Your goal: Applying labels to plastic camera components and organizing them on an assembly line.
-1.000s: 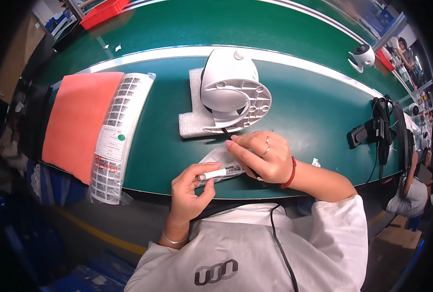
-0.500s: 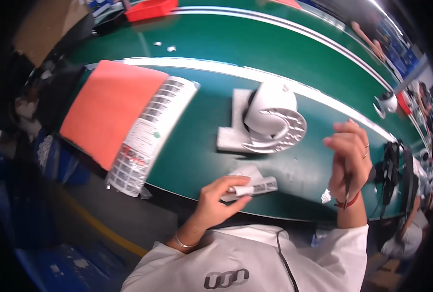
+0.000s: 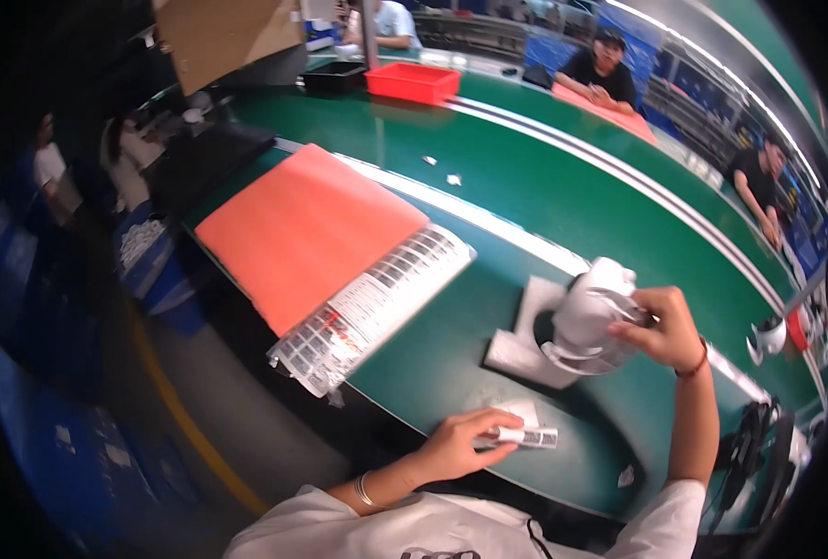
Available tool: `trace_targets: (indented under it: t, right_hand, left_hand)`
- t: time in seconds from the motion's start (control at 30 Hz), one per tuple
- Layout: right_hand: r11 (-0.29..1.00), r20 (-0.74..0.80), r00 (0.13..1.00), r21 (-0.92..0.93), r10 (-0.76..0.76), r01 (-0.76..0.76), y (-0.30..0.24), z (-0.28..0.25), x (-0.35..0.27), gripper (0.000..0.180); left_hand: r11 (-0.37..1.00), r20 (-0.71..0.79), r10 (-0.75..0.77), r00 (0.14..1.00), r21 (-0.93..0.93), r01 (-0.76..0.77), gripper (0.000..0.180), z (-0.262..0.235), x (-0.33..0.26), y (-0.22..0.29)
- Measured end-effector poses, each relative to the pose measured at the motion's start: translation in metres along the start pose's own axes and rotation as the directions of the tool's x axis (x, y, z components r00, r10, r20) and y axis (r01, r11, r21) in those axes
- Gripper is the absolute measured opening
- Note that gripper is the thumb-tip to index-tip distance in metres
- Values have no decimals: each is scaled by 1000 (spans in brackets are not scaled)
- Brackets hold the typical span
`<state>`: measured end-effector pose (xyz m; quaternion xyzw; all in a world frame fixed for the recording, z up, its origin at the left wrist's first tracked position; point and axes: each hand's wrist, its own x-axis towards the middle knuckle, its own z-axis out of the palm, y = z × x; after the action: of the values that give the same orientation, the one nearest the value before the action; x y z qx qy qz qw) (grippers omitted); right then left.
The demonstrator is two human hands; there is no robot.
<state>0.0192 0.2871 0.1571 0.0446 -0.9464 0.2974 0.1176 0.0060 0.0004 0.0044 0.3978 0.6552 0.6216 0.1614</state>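
White plastic makes up the rounded device (image 3: 582,321) over a foam block (image 3: 516,350) on the bench (image 3: 442,326), its long axis leaning from 1 to 7 o'clock. It lies between 1 and 2 o'clock from the left hand (image 3: 470,443), whose grip is pinched on a white labelled roll (image 3: 537,436). Nearer, the right hand (image 3: 665,326) touches its 3 o'clock side, fingers bent; blur hides how firmly that grip closes.

From the left hand, a red bin (image 3: 412,93) stands near 12 o'clock, a black tray (image 3: 332,87) at 11, contents unclear; at 10, a blue bin (image 3: 176,293) holds white pieces.
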Motion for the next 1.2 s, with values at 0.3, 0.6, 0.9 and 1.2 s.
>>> trace_targets:
  t: [0.3,0.6,0.9,1.2]
  right_hand:
    - [616,-476,818,-762,-323,-200,170,37,10,14]
    - [558,-512,828,-765,-227,-321,232,48,-5,18]
    - [642,-600,791,-563,115,-521,220,62,-2,26]
    - [634,-577,741,-440,342,-636,229,60,-6,40]
  left_hand:
    - [999,28,29,999,-31,-28,27,9,-4,-6]
    - [999,33,7,999,34,-8,29,8,12,3]
    - [992,-13,52,999,116,-50,27,11,8,2]
    - [997,-48,65,997,35,-63,55,16,1,-5]
